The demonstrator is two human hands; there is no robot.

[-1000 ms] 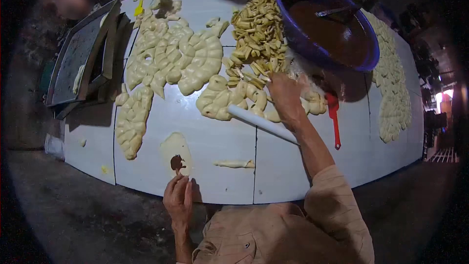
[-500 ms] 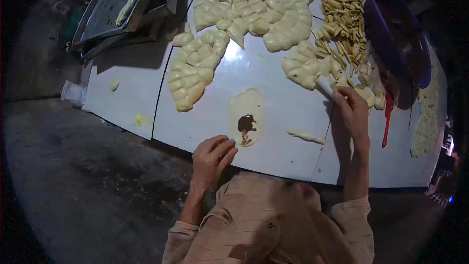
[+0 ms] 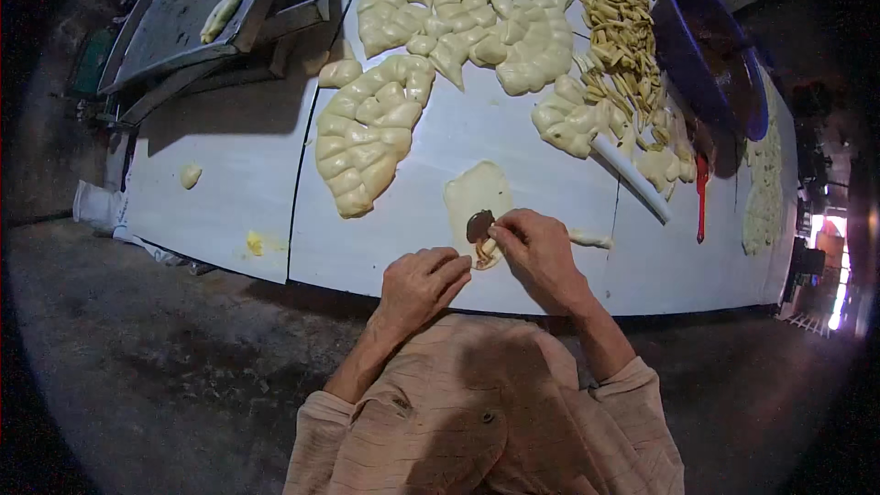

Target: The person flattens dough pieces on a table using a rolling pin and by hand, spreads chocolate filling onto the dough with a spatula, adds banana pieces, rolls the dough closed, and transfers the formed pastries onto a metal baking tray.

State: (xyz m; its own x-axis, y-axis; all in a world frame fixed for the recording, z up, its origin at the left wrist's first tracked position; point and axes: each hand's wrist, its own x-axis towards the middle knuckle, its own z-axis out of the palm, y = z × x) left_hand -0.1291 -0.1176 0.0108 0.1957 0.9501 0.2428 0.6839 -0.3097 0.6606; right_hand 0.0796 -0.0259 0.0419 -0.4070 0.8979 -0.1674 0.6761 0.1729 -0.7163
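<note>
A flat oval dough sheet with a dark brown smear lies at the table's near middle. My left hand has curled fingers at the sheet's near edge, apparently gripping it. My right hand is pinched over the smear on a small pale piece, possibly banana, partly hidden by the fingers. A thin rolled dough piece lies to the right. Beyond it rest a white rolling pin and a red utensil.
Sectioned dough slabs cover the white table, with more dough at right. A pile of cut yellowish pieces adjoins a blue bowl of brown mixture. Metal trays are stacked at left, a dough roll on top.
My right hand has come from the rolling pin's area down and left onto the dough sheet. My left fingers now reach the sheet's edge. The view has shifted.
</note>
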